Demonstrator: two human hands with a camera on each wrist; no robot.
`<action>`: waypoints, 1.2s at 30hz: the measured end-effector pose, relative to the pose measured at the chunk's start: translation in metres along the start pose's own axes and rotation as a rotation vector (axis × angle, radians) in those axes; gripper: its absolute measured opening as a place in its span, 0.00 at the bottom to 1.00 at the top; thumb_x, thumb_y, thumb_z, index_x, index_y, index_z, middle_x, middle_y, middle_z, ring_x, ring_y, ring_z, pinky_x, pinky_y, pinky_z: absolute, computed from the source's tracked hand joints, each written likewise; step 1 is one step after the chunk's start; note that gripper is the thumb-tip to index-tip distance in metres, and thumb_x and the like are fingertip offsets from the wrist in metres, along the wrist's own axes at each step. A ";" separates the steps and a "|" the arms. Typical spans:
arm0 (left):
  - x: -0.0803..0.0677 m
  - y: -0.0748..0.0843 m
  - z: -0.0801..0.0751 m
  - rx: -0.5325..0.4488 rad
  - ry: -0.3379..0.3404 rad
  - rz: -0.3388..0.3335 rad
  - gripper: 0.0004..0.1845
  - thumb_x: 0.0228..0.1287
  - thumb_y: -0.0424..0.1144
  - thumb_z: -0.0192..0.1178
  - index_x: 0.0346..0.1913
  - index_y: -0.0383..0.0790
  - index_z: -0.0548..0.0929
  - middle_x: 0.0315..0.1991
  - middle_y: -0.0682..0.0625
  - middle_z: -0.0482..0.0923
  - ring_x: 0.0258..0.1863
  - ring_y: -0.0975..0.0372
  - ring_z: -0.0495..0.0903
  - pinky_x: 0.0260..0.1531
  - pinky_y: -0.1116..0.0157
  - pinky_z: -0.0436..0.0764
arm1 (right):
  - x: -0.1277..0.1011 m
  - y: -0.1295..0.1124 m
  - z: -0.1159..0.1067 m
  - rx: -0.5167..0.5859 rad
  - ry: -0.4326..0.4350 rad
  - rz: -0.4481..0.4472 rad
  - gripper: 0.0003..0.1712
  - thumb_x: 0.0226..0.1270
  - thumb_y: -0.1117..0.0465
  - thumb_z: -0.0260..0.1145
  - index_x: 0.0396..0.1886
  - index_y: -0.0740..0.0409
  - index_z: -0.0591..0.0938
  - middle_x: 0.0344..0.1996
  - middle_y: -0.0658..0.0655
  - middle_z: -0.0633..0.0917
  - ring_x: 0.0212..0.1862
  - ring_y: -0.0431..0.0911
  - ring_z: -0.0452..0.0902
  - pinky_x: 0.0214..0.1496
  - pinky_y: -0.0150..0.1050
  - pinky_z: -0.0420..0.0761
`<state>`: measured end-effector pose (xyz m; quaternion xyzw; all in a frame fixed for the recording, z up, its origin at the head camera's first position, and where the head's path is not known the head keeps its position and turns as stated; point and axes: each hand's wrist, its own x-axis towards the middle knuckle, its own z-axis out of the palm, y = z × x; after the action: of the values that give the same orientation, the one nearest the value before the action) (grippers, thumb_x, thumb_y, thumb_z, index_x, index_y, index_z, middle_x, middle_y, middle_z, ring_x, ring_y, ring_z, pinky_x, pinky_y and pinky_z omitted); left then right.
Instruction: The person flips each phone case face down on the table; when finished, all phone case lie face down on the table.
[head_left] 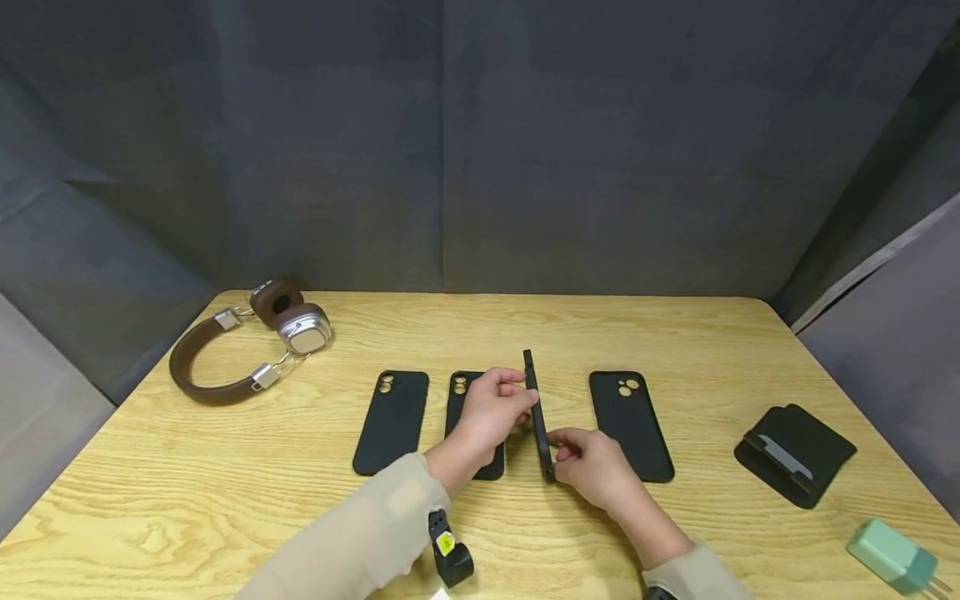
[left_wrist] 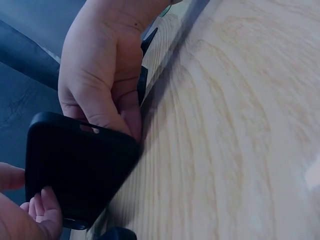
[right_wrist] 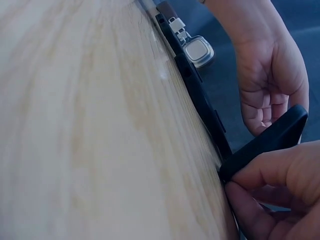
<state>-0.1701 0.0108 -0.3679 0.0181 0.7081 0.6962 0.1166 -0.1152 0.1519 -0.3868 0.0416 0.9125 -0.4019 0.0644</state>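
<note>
Standing on its long edge on a wooden table (head_left: 675,333), a black phone case (head_left: 538,417) is held upright between two hands. The left hand (head_left: 491,408) pinches the case's upper part with thumb and fingertips, while the right hand (head_left: 592,467) curls round its near lower end, fingers (right_wrist: 260,175) clamped on the corner. Just left of the held case, a second black case (head_left: 459,392) lies flat, partly under the left hand, with a third (head_left: 392,421) beyond it. Just right of the held case lies a fourth (head_left: 630,425). Far left of the held case rest brown headphones (head_left: 247,342); far right of it, a black wallet (head_left: 795,454) and a mint-green charger (head_left: 892,557).
</note>
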 end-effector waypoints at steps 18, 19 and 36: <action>0.006 -0.017 0.000 -0.008 0.054 -0.059 0.14 0.60 0.32 0.58 0.49 0.32 0.76 0.37 0.46 0.78 0.36 0.61 0.76 0.36 0.67 0.74 | -0.009 0.001 -0.012 0.141 -0.025 0.049 0.26 0.54 0.66 0.67 0.55 0.67 0.76 0.33 0.55 0.79 0.34 0.45 0.72 0.35 0.35 0.72; 0.005 -0.017 -0.001 -0.019 0.049 -0.065 0.14 0.60 0.32 0.58 0.49 0.32 0.77 0.37 0.46 0.78 0.35 0.61 0.76 0.35 0.67 0.74 | -0.008 0.001 -0.011 0.146 -0.025 0.048 0.26 0.54 0.66 0.67 0.55 0.68 0.76 0.33 0.56 0.78 0.34 0.45 0.72 0.35 0.35 0.72; -0.003 -0.001 0.003 -0.022 -0.071 -0.087 0.18 0.56 0.30 0.58 0.51 0.33 0.71 0.31 0.48 0.76 0.21 0.63 0.74 0.26 0.67 0.76 | -0.003 -0.002 -0.005 0.435 -0.093 0.043 0.20 0.69 0.64 0.54 0.57 0.69 0.73 0.48 0.63 0.80 0.47 0.46 0.78 0.48 0.39 0.79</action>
<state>-0.1668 0.0133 -0.3685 0.0105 0.6958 0.6972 0.1722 -0.1133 0.1542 -0.3816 0.0552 0.7994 -0.5891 0.1045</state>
